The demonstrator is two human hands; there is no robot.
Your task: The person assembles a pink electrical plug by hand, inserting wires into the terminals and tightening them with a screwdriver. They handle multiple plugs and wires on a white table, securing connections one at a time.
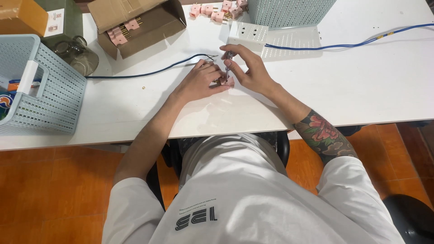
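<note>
The person is sitting at the near edge of the white table (135,108), both hands meeting a little way in from that edge. The left hand (201,81) is curling its fingers narrowly around a pink plug (229,82), pinning it on the tabletop, while the right hand (248,68) is pinching a thin screwdriver (228,66) upright, its tip standing on the plug. Judging by this, the plug is being screwed and is not yet done; a dark blue cable (149,72) with bared wire ends is lying just beyond the left hand, seemingly not yet joined. Farther in, a white socket box (247,35) is sitting with a second blue cable (343,44) running to the right edge. At the far edge roughly seven more pink plugs (217,11) are lying loose, and about two more are showing in the cardboard box (149,27). Two pale baskets are standing, one at the left edge (49,90), one at the far edge (289,11).
</note>
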